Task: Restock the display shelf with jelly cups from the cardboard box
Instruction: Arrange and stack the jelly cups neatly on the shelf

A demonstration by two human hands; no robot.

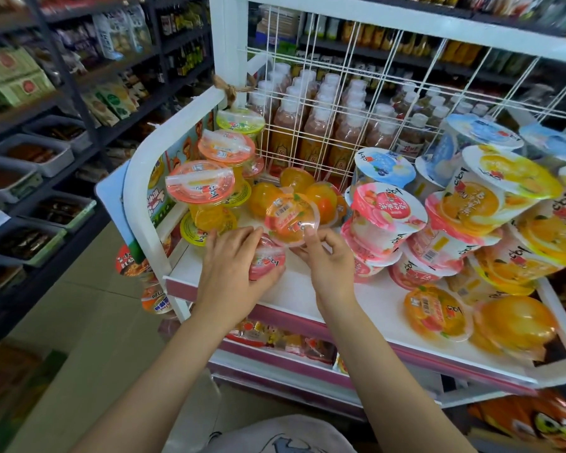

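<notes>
Display shelf (pixel 366 299): directly ahead, with a lower tier of packets (pixel 285 341) beneath it.
Wire grid (pixel 340 103): upright behind the shelf; bottles (pixel 311 125) stand behind it.
Left stack of jelly cups (pixel 209 184): at the shelf's left end, against the side rail (pixel 151 165).
Loose jelly cups (pixel 294 191): at the shelf's middle, towards the back.
Right stacks of tubs (pixel 455 207): on the shelf's right half, leaning.
Front right cups (pixel 438 313): near the shelf's front edge.
Left hand (pixel 232 269): on a jelly cup (pixel 268 259) on the shelf, left of the right hand (pixel 327 259).
Tilted cup (pixel 291 217): at the right hand's fingertips, just behind the left hand's cup.
Aisle shelving (pixel 46 125): far left, across the floor (pixel 89 322).
</notes>
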